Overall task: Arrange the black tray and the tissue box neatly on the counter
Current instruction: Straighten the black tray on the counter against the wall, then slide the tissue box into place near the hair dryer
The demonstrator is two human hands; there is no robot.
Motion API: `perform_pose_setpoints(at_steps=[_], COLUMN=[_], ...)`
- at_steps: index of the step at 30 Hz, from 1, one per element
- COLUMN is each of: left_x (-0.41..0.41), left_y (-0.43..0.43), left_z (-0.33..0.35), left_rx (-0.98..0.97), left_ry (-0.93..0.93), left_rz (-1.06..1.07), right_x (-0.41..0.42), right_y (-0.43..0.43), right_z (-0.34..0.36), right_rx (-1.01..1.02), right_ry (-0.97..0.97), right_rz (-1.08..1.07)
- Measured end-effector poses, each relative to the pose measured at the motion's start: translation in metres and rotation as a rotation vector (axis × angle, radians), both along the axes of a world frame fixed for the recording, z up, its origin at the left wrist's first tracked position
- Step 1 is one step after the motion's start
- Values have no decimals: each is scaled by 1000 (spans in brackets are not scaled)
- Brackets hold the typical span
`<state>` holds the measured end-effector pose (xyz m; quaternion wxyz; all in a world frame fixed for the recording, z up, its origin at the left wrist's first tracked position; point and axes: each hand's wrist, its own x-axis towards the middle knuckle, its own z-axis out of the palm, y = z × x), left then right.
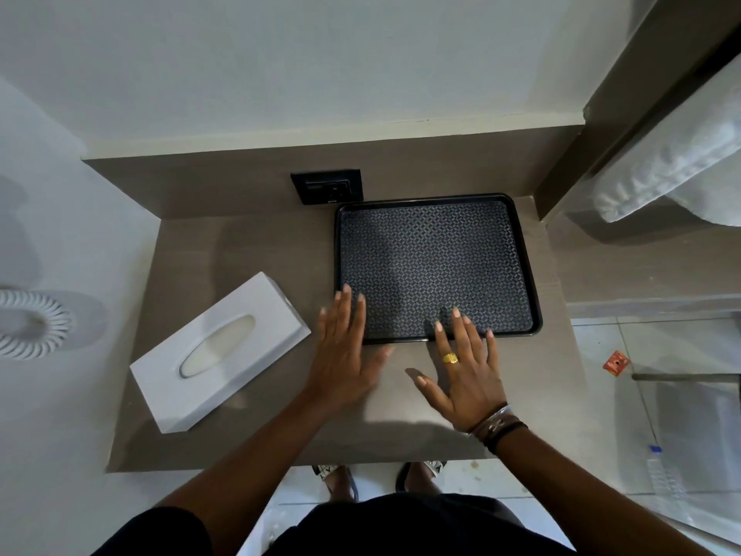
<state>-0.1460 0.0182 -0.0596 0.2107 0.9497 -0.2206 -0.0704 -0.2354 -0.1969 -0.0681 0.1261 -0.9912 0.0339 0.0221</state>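
A black tray (437,202) with a patterned floor lies flat at the back right of the brown counter (248,250), its far edge near the back wall. A white tissue box (256,315) with an oval slot lies at an angle on the counter's left side, apart from the tray. My left hand (345,355) hovers flat with spread fingers over the tray's near left corner. My right hand (467,371), wearing a gold ring and wrist bands, is spread over the tray's near edge. Neither hand holds anything.
A black wall socket (326,186) sits on the back panel just left of the tray. White walls close the counter at left and back. White bedding (673,166) lies to the right. A red wrapper (615,362) and a plastic bottle (661,475) lie on the tiled floor at right.
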Motion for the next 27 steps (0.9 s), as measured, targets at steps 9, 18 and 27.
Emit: perform_pose_setpoints(at_steps=[9, 18, 27], left_x=[41, 61, 73], left_y=[114, 195, 199], left_z=[29, 30, 34], left_rx=[132, 430, 492], left_ry=[-100, 266, 290], left_rz=[114, 139, 66], right_x=[-34, -22, -21], right_y=[68, 108, 111], right_z=[-13, -18, -10], right_rx=[-36, -80, -137], right_ry=[228, 324, 331], right_rz=[61, -205, -210])
